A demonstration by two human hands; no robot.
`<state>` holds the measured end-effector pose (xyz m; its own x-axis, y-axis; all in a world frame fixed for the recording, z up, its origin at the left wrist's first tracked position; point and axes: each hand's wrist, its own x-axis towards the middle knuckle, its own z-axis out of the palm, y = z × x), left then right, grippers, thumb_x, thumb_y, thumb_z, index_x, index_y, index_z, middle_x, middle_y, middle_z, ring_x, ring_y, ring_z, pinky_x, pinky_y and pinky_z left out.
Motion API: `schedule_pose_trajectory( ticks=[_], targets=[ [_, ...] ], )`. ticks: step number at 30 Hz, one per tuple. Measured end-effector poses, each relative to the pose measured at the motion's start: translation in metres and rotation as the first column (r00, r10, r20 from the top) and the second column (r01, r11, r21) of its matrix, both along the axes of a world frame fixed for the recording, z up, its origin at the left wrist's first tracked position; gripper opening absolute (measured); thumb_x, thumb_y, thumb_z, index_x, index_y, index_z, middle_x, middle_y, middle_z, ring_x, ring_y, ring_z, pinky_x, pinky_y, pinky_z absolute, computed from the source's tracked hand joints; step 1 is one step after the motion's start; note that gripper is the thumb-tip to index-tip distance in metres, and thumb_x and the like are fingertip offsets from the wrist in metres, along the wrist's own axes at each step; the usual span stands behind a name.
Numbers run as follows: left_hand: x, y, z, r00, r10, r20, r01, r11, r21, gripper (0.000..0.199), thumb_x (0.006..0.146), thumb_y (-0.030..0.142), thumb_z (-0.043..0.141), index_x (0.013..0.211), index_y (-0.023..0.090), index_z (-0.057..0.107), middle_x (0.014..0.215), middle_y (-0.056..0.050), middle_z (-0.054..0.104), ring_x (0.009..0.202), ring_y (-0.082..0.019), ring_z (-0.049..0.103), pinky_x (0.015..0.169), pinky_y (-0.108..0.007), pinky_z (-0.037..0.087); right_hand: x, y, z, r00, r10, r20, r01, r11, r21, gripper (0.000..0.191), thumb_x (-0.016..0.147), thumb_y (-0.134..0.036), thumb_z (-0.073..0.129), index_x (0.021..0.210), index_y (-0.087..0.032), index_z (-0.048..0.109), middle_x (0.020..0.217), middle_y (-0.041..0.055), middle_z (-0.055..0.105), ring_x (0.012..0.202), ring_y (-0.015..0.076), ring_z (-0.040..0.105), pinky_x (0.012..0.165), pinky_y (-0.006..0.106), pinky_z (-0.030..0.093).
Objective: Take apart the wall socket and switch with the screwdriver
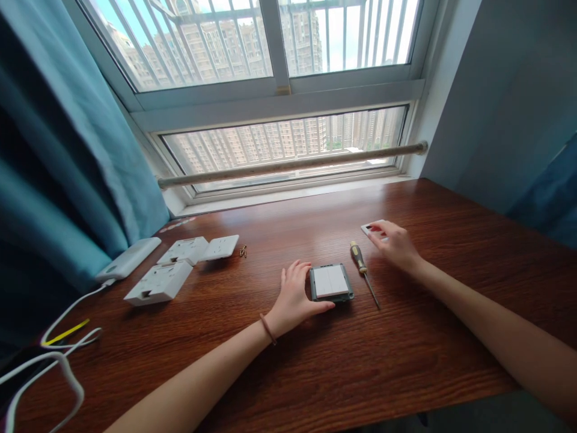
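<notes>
A wall switch (pixel 331 281) with two white rockers on a dark grey base lies face up on the table. My left hand (pixel 295 296) curls round its left side, the fingers at the far left corner and the thumb along the near edge. Farther right, my right hand (pixel 393 243) pinches a thin white cover frame (pixel 366 229) at the table surface. The hand hides much of that frame. Between the switch and my right hand lies a screwdriver (pixel 359 260) with a yellow and dark handle, its shaft pointing toward me.
Two white mounting boxes (pixel 158 282) and a white socket plate (pixel 220 247) lie on the left, with several small screws (pixel 243 251) beside them. A white power strip (pixel 128 258) and its cable (pixel 67 325) are near the curtain (pixel 103 150). The window stands behind the table (pixel 279 373).
</notes>
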<state>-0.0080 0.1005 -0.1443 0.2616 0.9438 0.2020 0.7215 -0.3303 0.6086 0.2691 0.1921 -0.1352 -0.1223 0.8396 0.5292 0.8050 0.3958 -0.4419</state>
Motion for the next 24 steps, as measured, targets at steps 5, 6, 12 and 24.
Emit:
schedule_pose_trajectory(
  ticks=[5, 6, 12, 24],
  targets=[
    [0.0, 0.001, 0.0, 0.999, -0.003, -0.039, 0.004, 1.0, 0.023, 0.086, 0.05, 0.061, 0.072, 0.12, 0.017, 0.047, 0.13, -0.018, 0.045, 0.129, -0.037, 0.027, 0.105, -0.057, 0.013, 0.036, 0.035, -0.026, 0.97, -0.223, 0.096, 0.234, 0.965, -0.121, 0.074, 0.067, -0.052, 0.061, 0.123, -0.008, 0.043, 0.119, 0.0219, 0.054, 0.113, 0.0363, 0.047, 0.094, 0.045, 0.035],
    [0.0, 0.001, -0.001, 0.999, -0.003, -0.043, 0.005, 1.0, 0.028, 0.086, 0.05, 0.061, 0.072, 0.12, 0.017, 0.047, 0.13, -0.018, 0.045, 0.129, -0.037, 0.027, 0.105, -0.057, 0.013, 0.038, 0.037, -0.031, 0.966, -0.234, 0.109, 0.248, 0.958, -0.146, 0.079, 0.064, -0.054, 0.062, 0.124, -0.008, 0.042, 0.117, 0.0216, 0.055, 0.112, 0.0367, 0.047, 0.093, 0.045, 0.035],
    [0.0, 0.001, -0.002, 0.999, 0.012, -0.051, -0.01, 0.999, 0.052, 0.089, 0.053, 0.061, 0.07, 0.123, 0.015, 0.042, 0.133, -0.02, 0.04, 0.129, -0.036, 0.027, 0.106, -0.054, 0.016, 0.035, 0.037, -0.037, 0.969, -0.229, 0.091, 0.24, 0.961, -0.141, 0.079, 0.061, -0.05, 0.066, 0.122, -0.007, 0.041, 0.115, 0.0214, 0.056, 0.107, 0.0354, 0.05, 0.093, 0.043, 0.035],
    [0.002, -0.01, 0.006, 0.992, -0.072, 0.104, 0.04, 0.959, 0.28, 0.093, 0.059, 0.052, 0.072, 0.134, 0.018, 0.028, 0.135, -0.016, 0.037, 0.131, -0.034, 0.024, 0.108, -0.049, 0.019, -0.065, -0.087, 0.011, 0.903, 0.28, -0.326, -0.333, 0.936, -0.118, 0.078, 0.067, -0.044, 0.069, 0.129, -0.022, 0.027, 0.124, 0.0133, 0.047, 0.106, 0.0254, 0.054, 0.089, 0.04, 0.045]
  ],
)
